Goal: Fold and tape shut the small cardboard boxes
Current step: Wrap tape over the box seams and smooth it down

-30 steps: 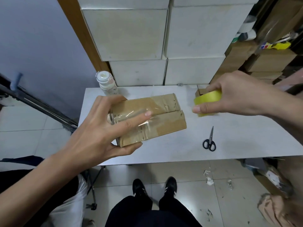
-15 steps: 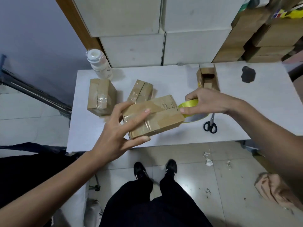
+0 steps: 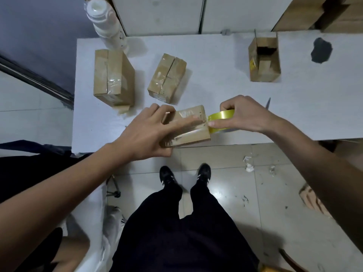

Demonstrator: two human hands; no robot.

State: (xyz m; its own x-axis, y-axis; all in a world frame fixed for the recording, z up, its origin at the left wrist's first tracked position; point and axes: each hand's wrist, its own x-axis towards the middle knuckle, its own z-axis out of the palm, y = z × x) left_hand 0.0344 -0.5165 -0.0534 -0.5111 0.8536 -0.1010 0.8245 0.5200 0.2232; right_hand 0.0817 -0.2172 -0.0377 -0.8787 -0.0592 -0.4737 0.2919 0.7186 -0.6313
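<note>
A small brown cardboard box with clear tape across its top lies at the front edge of the white table. My left hand grips the box, thumb under its near side and a finger pressing the tape along the top. My right hand holds a yellow tape roll against the box's right end. Two taped-up boxes lie further back, one at the left, one in the middle. An open box stands at the back right.
A white bottle stands at the table's back left corner. Scissors lie mostly hidden behind my right hand. A dark patch marks the table at the right. Large white boxes stack behind the table. Scraps litter the floor.
The box has come down to the table's front edge. My right hand brought the tape roll in against the box's right end. The view tilted downward.
</note>
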